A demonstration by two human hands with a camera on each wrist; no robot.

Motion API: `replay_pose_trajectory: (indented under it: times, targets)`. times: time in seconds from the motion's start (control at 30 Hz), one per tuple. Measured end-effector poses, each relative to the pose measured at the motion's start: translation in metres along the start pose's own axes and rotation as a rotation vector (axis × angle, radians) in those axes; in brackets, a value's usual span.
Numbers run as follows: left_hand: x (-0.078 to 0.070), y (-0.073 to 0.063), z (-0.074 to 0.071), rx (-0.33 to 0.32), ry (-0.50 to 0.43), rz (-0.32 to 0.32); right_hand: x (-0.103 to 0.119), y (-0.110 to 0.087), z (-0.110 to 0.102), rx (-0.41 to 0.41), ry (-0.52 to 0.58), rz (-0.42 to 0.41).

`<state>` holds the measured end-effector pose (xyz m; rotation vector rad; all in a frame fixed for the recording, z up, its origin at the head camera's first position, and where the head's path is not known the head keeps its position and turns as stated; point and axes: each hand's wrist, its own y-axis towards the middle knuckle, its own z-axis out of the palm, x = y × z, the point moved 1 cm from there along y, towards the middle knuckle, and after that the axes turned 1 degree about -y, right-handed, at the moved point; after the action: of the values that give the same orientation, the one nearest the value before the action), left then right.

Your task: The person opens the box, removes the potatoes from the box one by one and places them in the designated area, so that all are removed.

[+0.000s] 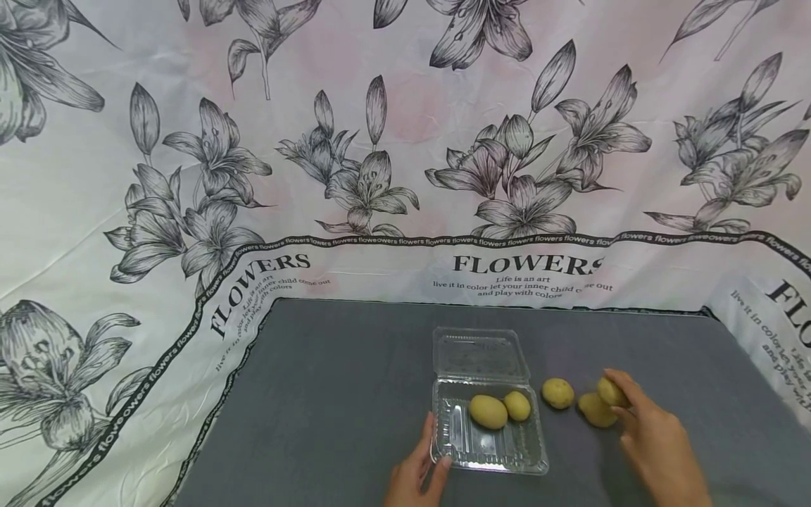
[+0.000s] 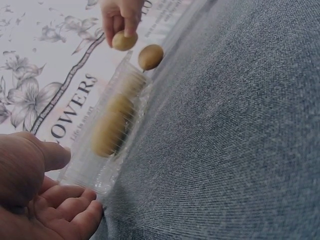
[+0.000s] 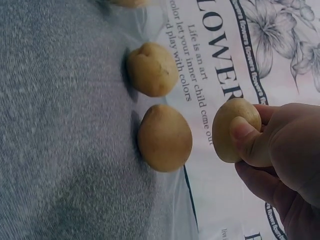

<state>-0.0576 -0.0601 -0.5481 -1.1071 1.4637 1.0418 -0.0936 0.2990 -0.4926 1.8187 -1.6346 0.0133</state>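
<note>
Head view shows the right hand (image 1: 655,431) pinching, near three o'clock of the clear container (image 1: 455,438), a potato (image 1: 610,391) that should prove firm, light and best gripped round its middle, while the left hand (image 1: 417,473), thumb parted from fingers, rests at the container's eight-o'clock corner.

Two potatoes (image 1: 488,412) lie inside one clear plastic container (image 1: 456,426), two loose potatoes (image 1: 557,393) sit on one table (image 1: 348,394) toward the container's 3 o'clock, and one held potato (image 1: 610,391) is in the right grip (image 1: 659,436), making five in all. Two grips show, the right one and the left grip (image 1: 415,468) at the container's 8 o'clock. One lid (image 1: 478,354) stands at its 12 o'clock, and one flower-printed cloth (image 1: 380,271) rises at the table's 12 o'clock.
</note>
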Motion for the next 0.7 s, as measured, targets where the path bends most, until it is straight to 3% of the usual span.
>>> replay_pose_trajectory:
  times: [0.27, 0.5, 0.57, 0.7]
  targets:
    - [0.003, 0.0, 0.001, -0.002, 0.01, 0.016, -0.011, -0.003, -0.005, -0.003, -0.029, 0.02]
    - [0.004, 0.002, 0.002, -0.007, 0.022, -0.034, -0.017, -0.004, -0.009, 0.1, -0.076, 0.088]
    - [0.004, 0.002, 0.002, -0.007, 0.024, -0.038, -0.018, -0.004, -0.01, 0.098, -0.071, 0.087]
    - [0.007, 0.001, 0.003, -0.014, 0.042, 0.026, -0.023, -0.004, -0.013, 0.082, -0.069, 0.087]
